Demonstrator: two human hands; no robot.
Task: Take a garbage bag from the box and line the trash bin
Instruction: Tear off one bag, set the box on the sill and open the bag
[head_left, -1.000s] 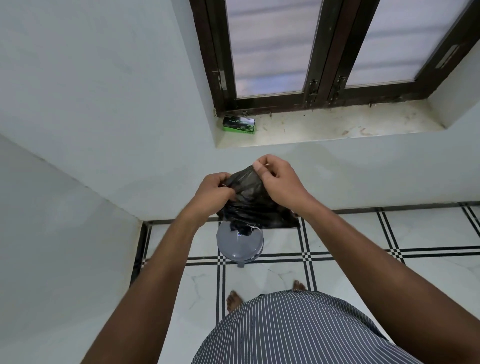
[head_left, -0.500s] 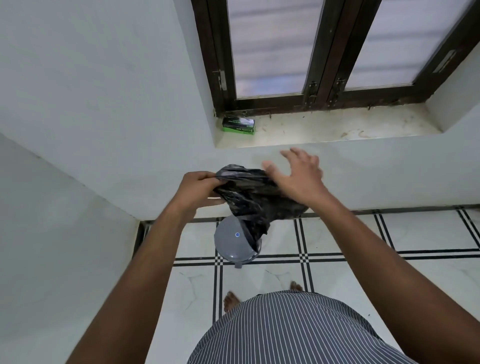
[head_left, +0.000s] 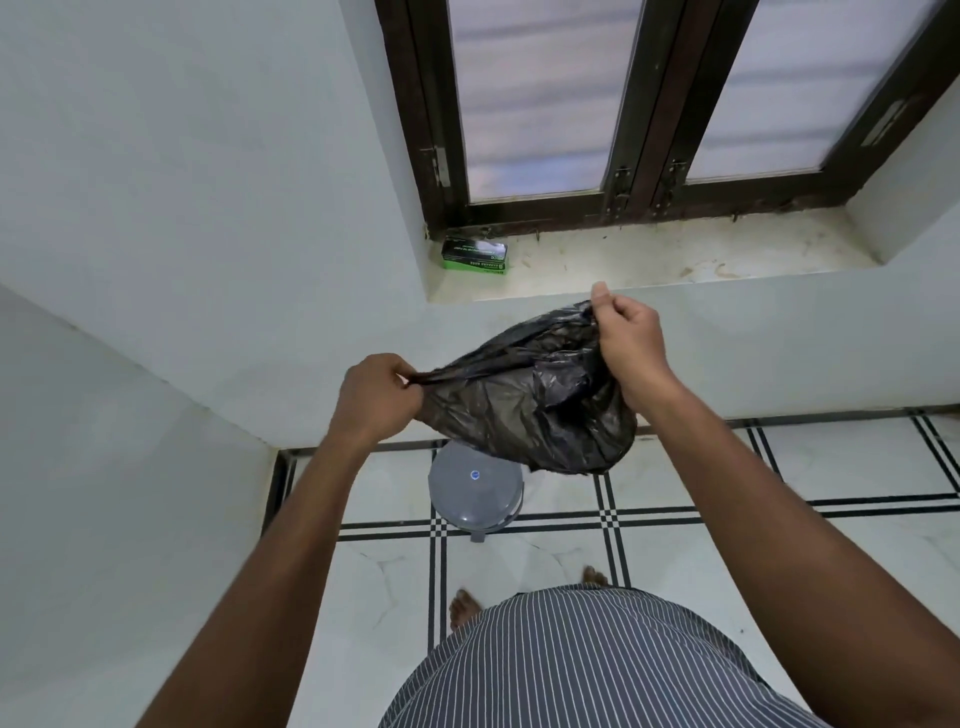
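Head view: left hand (head_left: 376, 400) and right hand (head_left: 626, 343) pinch black garbage bag (head_left: 524, 405), out of box (head_left: 475, 254); lidded trash bin (head_left: 474, 491) unlined.

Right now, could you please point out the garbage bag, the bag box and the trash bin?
garbage bag (head_left: 524, 400): head view, crumpled middle of the black film.
bag box (head_left: 474, 254): head view, dark top face.
trash bin (head_left: 472, 496): head view, grey lid.

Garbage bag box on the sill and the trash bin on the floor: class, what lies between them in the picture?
In the head view, the black garbage bag, stretched between the left hand and right hand, lies between the box and bin.
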